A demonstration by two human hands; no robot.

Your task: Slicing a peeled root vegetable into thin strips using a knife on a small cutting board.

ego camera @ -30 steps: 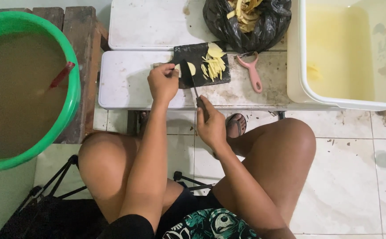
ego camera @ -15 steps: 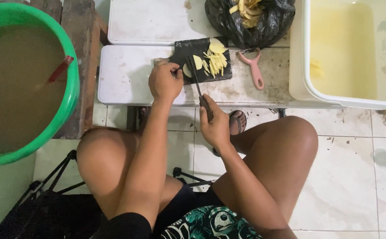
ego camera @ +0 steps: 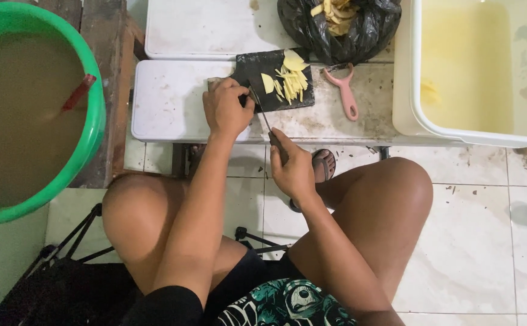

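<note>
Item 1. Left hand (ego camera: pixel 226 108): I see it curled down on the near-left corner of the board (ego camera: pixel 275 78), fingers bunched over something pale at the board's left edge; what it pins I cannot tell.

Item 2. Right hand (ego camera: pixel 292 169): clenched round the handle of the knife (ego camera: pixel 260 108), just off the near edge of the surface (ego camera: pixel 173 96). The blade runs up and left from the fist, its tip beside the left hand's fingers, over the board's near edge.

Item 3. Board: dark, rectangular, slightly askew, lying at the far edge of the surface, towards its middle.

Item 4. Slices (ego camera: pixel 290 78): pale yellow, some flat pieces, some thin sticks, heaped on the right half of the board, apart from both hands.

Item 5. Peeler (ego camera: pixel 345 90): pink, lying on the surface just right of the board, handle towards me.

Item 6. Bag (ego camera: pixel 360 33): black, open, with yellowish peelings inside, at the far edge, touching the board's far-right corner.

Item 7. Tub (ego camera: pixel 414 115): white, holding yellowish water, beyond the right end of the surface.

Item 8. Basin (ego camera: pixel 94 121): green, filled with murky brown water, a red stick (ego camera: pixel 77 93) slanting out of it, on a wooden stand left of the surface.

Item 9. Second white surface behind the first, edges touching.

Item 10. Sandalled foot (ego camera: pixel 322 166) on the tiled floor below the near edge.
</note>
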